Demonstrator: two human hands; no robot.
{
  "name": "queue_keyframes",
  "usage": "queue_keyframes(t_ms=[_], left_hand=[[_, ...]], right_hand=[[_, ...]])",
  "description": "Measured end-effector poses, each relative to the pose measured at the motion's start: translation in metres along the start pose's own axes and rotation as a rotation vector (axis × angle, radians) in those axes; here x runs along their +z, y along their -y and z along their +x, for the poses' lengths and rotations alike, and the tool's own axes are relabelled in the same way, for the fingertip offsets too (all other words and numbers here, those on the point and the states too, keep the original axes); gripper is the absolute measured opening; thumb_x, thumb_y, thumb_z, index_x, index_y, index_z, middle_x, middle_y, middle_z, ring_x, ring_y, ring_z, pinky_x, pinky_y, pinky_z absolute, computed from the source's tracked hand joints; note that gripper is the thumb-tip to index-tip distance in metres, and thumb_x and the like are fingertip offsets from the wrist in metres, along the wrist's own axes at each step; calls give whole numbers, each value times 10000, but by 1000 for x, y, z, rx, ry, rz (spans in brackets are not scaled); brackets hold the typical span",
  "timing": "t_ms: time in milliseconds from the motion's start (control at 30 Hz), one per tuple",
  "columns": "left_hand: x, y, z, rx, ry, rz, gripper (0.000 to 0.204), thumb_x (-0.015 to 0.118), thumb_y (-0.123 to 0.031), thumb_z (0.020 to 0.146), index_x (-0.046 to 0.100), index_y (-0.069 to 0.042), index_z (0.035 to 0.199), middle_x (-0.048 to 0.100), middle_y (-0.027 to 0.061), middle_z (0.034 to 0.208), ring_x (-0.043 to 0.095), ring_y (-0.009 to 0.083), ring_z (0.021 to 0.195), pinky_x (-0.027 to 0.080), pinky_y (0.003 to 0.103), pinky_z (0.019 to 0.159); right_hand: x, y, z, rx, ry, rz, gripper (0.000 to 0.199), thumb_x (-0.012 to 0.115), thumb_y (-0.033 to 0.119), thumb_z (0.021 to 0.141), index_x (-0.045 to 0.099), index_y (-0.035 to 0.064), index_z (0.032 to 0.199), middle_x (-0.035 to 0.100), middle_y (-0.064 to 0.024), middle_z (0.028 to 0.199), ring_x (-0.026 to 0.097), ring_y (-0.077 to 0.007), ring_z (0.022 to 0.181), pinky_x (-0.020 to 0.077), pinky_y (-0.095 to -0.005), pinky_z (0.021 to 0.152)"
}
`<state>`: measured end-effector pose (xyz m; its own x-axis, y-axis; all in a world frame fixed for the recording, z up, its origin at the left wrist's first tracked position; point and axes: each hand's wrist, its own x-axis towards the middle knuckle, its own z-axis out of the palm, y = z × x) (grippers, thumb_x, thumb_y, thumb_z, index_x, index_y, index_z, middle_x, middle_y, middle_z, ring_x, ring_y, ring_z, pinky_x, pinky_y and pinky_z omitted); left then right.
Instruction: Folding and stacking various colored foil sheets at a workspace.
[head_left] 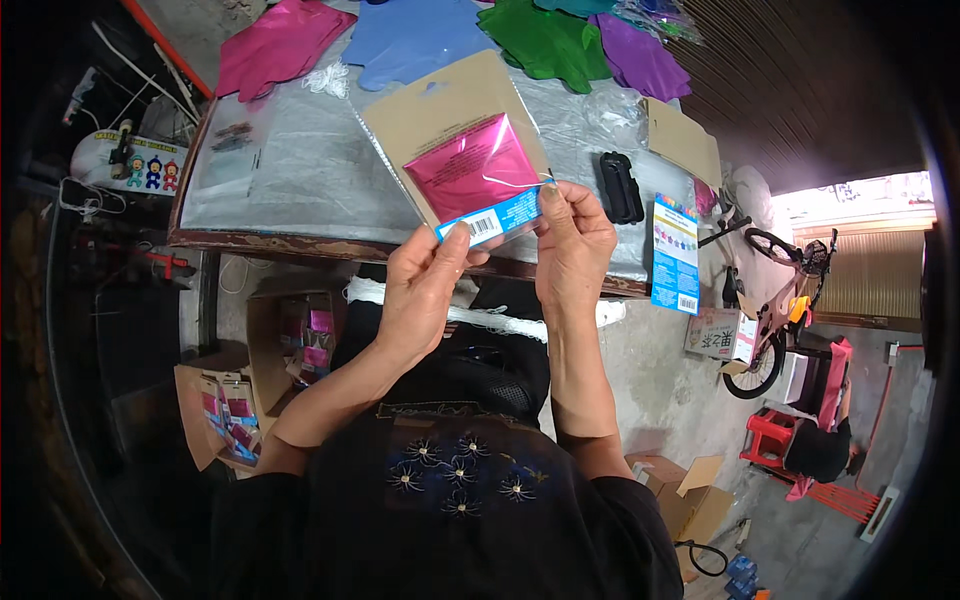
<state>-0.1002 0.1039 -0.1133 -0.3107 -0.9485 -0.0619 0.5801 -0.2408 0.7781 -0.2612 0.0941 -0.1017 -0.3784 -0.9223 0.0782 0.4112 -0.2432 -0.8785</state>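
Between my two hands a clear plastic packet (470, 165) is held up, tilted, above the table's near edge. Inside it lies a folded shiny pink foil balloon, with a tan backing behind and a blue barcode label along the bottom. My left hand (425, 280) pinches the packet's lower left corner, thumb on the label. At the lower right corner, my right hand (575, 235) grips it between thumb and fingers. A thin white string or ribbon shows near the right thumb. Flat foil balloons in pink (280, 45), blue (415, 40), green (545, 45) and purple (640, 60) lie at the table's far side.
On the table (310, 180) are a bundle of white string (327, 80), a black case (621, 188) and a blue printed card (676, 255) at the right edge. Boxes of pink packets (225, 420) stand low left. A bicycle (770, 290) and a seated person (820, 447) are at right.
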Motion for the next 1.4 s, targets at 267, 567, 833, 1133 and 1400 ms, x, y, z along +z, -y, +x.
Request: queue_keyframes(t_ms=[267,567,833,1133,1400], left_hand=[[1,-3,2,39,-13,-43,283,508,-188,1072,605,6,1254,687,93,1162,662,155,1063,508,294,916],[-4,-1,5,53,-66,102,259,519,-192,1069,642,-12,1208,709,69,1092,656,123,1000,503,265,844],[-8,4,8,58,-167,98,203,617,-185,1023,688,-29,1131,723,35,999,640,82,862,477,236,762],[-7,6,11,97,-219,72,173,678,-166,983,702,-29,1087,720,23,959,630,71,806,485,240,716],[-11,8,5,27,-75,315,157,670,-131,980,708,-10,1073,733,34,969,648,75,866,511,251,781]], right_hand=[[10,2,-3,42,-2,108,125,715,69,930,680,9,1033,695,-37,921,615,-93,802,491,-252,748],[8,-7,-9,55,11,9,69,723,4,897,697,6,960,709,-48,887,634,-102,790,504,-262,758],[15,-6,-9,55,5,-105,77,763,30,879,689,12,889,692,-5,818,567,-12,705,420,-172,611],[20,-14,-29,133,17,-144,102,731,55,916,693,-30,959,705,-38,874,604,-66,747,474,-211,686],[8,-28,-28,115,-43,32,123,711,67,937,692,-46,982,701,-46,914,611,-87,786,480,-225,741]])
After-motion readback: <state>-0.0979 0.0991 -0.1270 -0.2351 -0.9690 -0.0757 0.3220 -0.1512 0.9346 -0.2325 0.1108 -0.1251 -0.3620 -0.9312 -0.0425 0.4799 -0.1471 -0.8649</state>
